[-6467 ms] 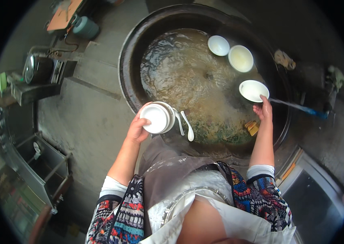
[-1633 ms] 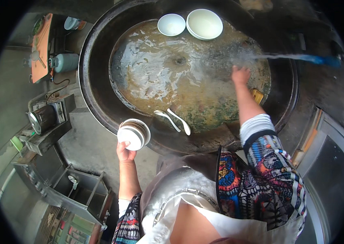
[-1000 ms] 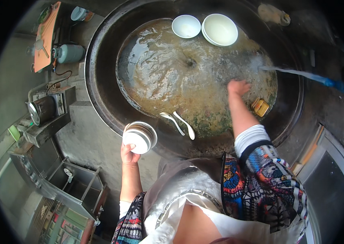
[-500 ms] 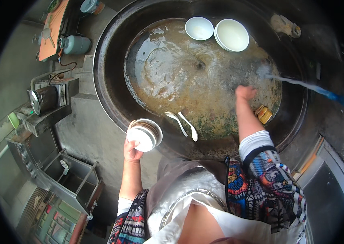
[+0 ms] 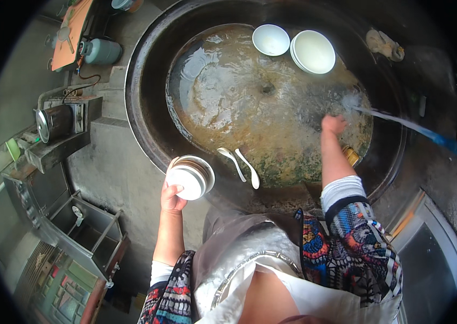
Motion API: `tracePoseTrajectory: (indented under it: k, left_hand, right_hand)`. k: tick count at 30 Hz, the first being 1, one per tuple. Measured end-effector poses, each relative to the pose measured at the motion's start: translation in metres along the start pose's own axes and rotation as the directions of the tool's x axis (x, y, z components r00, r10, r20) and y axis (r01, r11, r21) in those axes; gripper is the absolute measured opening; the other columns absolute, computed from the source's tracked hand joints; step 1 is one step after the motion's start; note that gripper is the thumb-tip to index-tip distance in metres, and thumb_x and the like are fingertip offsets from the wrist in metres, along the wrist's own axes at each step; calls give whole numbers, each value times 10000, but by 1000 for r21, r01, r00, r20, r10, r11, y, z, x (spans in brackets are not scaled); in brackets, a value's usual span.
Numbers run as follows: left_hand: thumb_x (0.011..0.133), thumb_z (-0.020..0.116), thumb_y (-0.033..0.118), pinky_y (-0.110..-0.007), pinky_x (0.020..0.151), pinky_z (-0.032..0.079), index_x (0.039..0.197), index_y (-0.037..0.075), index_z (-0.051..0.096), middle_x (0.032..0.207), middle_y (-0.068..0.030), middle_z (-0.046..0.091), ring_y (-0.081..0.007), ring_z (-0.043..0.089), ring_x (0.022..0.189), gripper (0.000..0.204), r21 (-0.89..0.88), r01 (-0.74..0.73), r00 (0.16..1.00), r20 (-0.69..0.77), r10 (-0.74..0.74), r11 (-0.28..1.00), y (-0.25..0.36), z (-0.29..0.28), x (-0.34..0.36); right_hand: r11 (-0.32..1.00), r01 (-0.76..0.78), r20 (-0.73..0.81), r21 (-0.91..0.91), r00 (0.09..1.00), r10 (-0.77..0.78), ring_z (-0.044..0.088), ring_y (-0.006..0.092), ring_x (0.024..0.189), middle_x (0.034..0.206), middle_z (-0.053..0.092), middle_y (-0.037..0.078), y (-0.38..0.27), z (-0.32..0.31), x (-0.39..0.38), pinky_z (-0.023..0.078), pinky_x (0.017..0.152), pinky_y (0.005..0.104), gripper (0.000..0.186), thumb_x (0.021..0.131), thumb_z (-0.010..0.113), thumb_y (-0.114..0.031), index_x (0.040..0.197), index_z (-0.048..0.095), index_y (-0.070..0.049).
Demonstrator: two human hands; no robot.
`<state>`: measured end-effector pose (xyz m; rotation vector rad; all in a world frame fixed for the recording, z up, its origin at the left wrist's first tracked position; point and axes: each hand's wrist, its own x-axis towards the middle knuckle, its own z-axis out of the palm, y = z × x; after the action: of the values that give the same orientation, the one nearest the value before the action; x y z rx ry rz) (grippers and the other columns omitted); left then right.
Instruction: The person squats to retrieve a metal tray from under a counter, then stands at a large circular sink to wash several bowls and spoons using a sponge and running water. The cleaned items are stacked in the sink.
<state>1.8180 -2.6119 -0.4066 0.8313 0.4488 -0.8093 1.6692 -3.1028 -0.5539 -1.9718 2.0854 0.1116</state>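
My left hand [image 5: 172, 195] grips a stack of small white bowls [image 5: 189, 181] by its side, beyond the near left rim of a huge dark wok-like basin [image 5: 147, 119]. Shallow, murky water lies in the basin. My right hand [image 5: 334, 125] reaches down to this water, fingers partly spread, with nothing visible in them. A water stream [image 5: 382, 115] from a blue hose [image 5: 444, 141] lands just beyond it. Beside my right wrist sits a yellow object [image 5: 351, 156], partly hidden by the forearm. Two white spoons [image 5: 247, 168] rest on the basin's near slope.
A single white bowl [image 5: 270, 40] and some larger stacked bowls [image 5: 315, 52] stand at the basin's far side. A crumpled cloth [image 5: 384, 45] lies on the far right ledge. To the left are a gas cylinder [image 5: 102, 52], a metal pot [image 5: 55, 121] and a steel sink [image 5: 90, 232].
My right hand has shifted slightly right, and its forearm now covers more of the yellow object. The left hand keeps hold of the bowls. The whole view has shifted a little.
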Motion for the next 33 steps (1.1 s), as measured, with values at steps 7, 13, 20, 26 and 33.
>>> tracePoseTrajectory:
  k: [7, 13, 20, 26, 33]
  left_hand:
    - [574, 604, 9, -353, 978, 423, 1335, -14, 358, 1186, -135, 539, -259, 531, 1105, 801, -9, 7, 999, -36, -7, 1000, 1, 0, -1]
    - [572, 606, 13, -352, 981, 419, 1333, -14, 364, 1193, -134, 536, -258, 530, 1104, 799, -12, 2, 1000, -8, -2, 1000, -1, -4, 0]
    - [573, 596, 10, -354, 978, 424, 1329, -7, 368, 1204, -128, 524, -258, 521, 1115, 789, 6, 6, 1000, -12, -6, 1000, 0, -3, 0]
    - [577, 576, 5, -359, 981, 426, 1335, -1, 361, 1196, -126, 526, -261, 519, 1116, 788, 3, -7, 1000, 27, 7, 1000, 0, 0, 1]
    - [615, 572, 22, -392, 1000, 415, 1336, 14, 368, 1218, -136, 515, -283, 510, 1131, 750, 3, -10, 997, 75, 10, 1000, -3, -9, 2]
  right_hand:
    - [859, 130, 218, 496, 939, -268, 267, 358, 1340, 1410, 323, 261, -85, 45, -78, 256, 1078, 415, 622, 850, 598, -348, 1336, 411, -10]
    - [847, 135, 28, 514, 984, -174, 362, 347, 1276, 1321, 454, 234, -24, -3, 1, 255, 1067, 420, 596, 858, 576, -359, 1264, 451, 60]
    - [963, 113, 225, 244, 960, -169, 157, 448, 1344, 1429, 166, 352, -39, 56, -59, 146, 1106, 469, 751, 837, 574, -459, 1320, 369, 79]
    - [641, 9, 284, 768, 891, -353, 556, 196, 1075, 1170, 606, 112, -41, -34, -55, 402, 938, 308, 342, 849, 603, -126, 1174, 588, -21]
    - [262, 298, -330, 918, 940, 90, 580, 150, 820, 974, 609, 107, 37, -270, 40, 481, 647, 248, 300, 818, 558, 18, 1118, 561, 18]
